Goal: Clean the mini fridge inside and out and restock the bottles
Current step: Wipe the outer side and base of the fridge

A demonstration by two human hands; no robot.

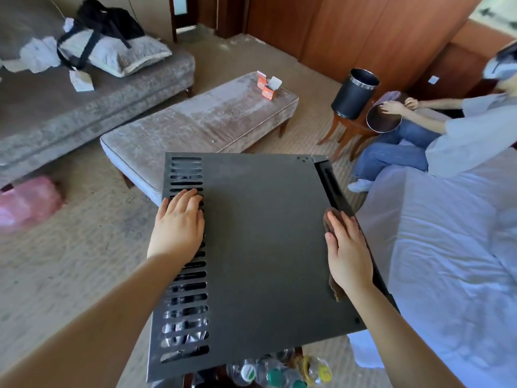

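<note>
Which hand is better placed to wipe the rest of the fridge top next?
Right. The right hand presses the brown cloth flat on the fridge top near its right edge. The left hand lies bare on the vent slots, with no cloth, so it likely only steadies.

Grey sofa (56, 113) at left, pillow (123, 56) and black bag (109, 19) on it. Padded ottoman (195, 119) carrying orange boxes (268, 85). Black bin (354, 93) on small wooden tabletop (345, 126). Seated person (447, 135) holding second bin (383, 120). Pink bag (28, 203) on carpet (70, 261). White-sheeted bed (447, 233).
</note>
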